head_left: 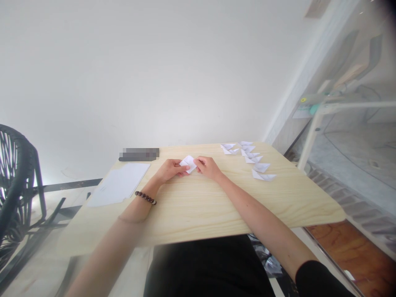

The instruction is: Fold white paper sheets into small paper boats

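Observation:
A small piece of folded white paper [188, 163], roughly diamond-shaped, is held between my hands above the middle of the table. My left hand [172, 170] grips its left side, with the thumb across the front and fingers behind. At the right corner, my right hand [206, 166] pinches the paper between thumb and curled fingers. Several folded white paper boats [252, 158] stand in a loose group to the right of my hands. Left of my hands lies a stack of flat white paper sheets [122, 181].
The pale wooden table [192, 214] stands against a white wall. A dark object [138, 155], partly blurred out, lies at its back left. A dark woven chair [18, 177] is at the left. A white metal frame [312, 136] stands beyond the table's right side.

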